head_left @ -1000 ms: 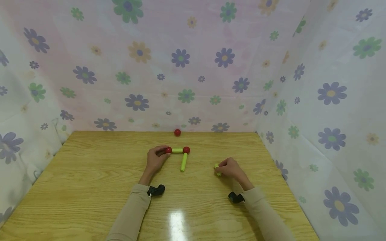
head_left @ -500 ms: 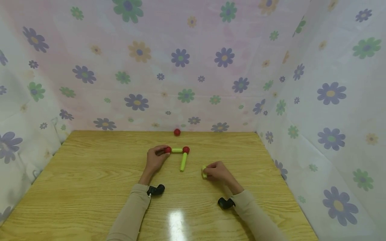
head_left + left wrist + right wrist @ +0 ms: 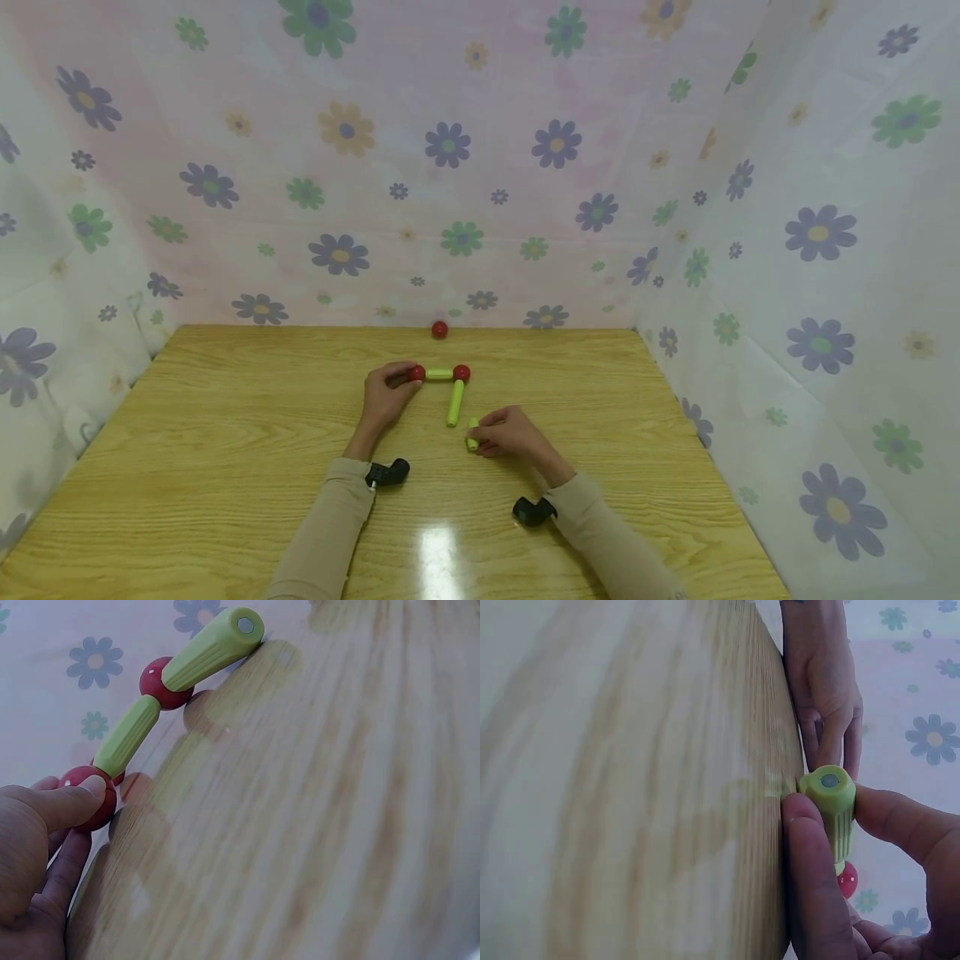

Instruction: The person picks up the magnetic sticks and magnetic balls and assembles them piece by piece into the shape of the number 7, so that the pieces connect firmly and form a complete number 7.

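Head view: the left hand (image 3: pixel 385 398) is pinching 1 red ball (image 3: pixel 417 373); toward 4 o'clock from it, the right hand (image 3: pixel 512 434) is pinching 1 green rod (image 3: pixel 838 814), near a 2nd rod (image 3: pixel 454 405).

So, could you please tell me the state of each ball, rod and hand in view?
Left hand: gripping the left red ball.
Right hand: pinching the nearest green rod.
Left red ball: held, touching the crosswise green rod.
Crosswise green rod: joined at both ends.
Corner red ball: joined to two rods.
Angled green rod: near end free.
Nearest green rod: held, apart from the angled one.
Far red ball: unheld, alone.
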{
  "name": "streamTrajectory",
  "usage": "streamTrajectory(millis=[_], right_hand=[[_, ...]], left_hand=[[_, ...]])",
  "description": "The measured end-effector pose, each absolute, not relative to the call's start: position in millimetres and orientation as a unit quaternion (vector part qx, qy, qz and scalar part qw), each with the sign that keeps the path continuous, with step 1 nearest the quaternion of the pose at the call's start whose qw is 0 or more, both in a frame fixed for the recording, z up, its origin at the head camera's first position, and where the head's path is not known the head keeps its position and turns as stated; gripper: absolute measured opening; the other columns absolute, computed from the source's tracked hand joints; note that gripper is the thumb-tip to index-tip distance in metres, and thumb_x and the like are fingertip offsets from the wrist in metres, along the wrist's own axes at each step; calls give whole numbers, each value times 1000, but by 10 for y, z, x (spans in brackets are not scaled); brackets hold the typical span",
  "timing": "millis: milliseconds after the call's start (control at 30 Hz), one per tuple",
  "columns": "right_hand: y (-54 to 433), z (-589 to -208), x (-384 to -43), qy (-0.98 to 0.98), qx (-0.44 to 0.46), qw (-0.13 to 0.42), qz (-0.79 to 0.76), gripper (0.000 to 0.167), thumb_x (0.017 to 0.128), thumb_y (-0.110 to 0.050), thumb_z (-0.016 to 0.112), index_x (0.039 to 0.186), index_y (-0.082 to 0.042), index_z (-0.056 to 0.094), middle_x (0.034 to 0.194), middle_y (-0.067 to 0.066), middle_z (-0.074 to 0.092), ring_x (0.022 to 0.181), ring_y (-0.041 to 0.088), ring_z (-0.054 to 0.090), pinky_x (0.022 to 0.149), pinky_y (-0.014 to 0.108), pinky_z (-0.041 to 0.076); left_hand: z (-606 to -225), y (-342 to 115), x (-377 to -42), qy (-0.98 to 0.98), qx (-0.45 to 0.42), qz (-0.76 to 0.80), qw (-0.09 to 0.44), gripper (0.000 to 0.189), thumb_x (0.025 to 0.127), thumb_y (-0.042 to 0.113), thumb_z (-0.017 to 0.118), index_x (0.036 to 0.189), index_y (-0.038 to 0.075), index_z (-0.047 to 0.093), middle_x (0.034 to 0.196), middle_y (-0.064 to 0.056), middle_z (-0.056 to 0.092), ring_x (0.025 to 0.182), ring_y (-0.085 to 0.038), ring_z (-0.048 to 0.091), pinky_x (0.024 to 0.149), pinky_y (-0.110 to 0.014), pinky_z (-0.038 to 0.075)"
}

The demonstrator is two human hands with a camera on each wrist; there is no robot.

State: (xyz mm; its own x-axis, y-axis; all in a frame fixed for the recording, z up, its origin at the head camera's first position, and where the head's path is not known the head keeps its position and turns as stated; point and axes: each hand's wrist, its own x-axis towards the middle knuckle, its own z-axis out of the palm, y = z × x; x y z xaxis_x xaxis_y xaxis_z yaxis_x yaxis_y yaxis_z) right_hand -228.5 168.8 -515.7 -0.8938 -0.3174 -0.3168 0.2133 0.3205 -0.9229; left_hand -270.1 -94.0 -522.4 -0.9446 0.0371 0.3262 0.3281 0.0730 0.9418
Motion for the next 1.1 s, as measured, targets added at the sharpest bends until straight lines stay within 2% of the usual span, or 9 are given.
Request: streamTrajectory(millis=[233, 633, 1100], right_hand=[[1605, -5178, -2294, 778, -39, 224, -586, 37, 93, -17, 77, 116, 10, 66, 87, 14, 75, 71, 16, 73, 69, 32, 65], [1349, -5183, -2311, 771, -52, 264, -577, 24, 91, -20, 79, 99, 3, 78, 79, 10, 76, 64, 11, 72, 65, 28, 64], [1315, -5187, -2292, 765, -24, 265, -586, 21, 90, -18, 79, 96, 2, 77, 74, 9, 75, 61, 11, 71, 61, 26, 63]], left_hand=[[-5192, -964, -2689, -726, -129, -668, 103, 34, 89, -13, 69, 122, -21, 62, 124, -41, 60, 115, -55, 61, 100, -58, 53], [-5187, -985, -2691, -721, -122, -675, 102, 35, 89, -13, 69, 123, -21, 62, 125, -41, 59, 116, -55, 60, 101, -60, 51], [-5220, -943, -2705, -720, -125, -675, 101, 33, 89, -14, 69, 121, -20, 63, 124, -40, 61, 114, -54, 61, 99, -58, 53]])
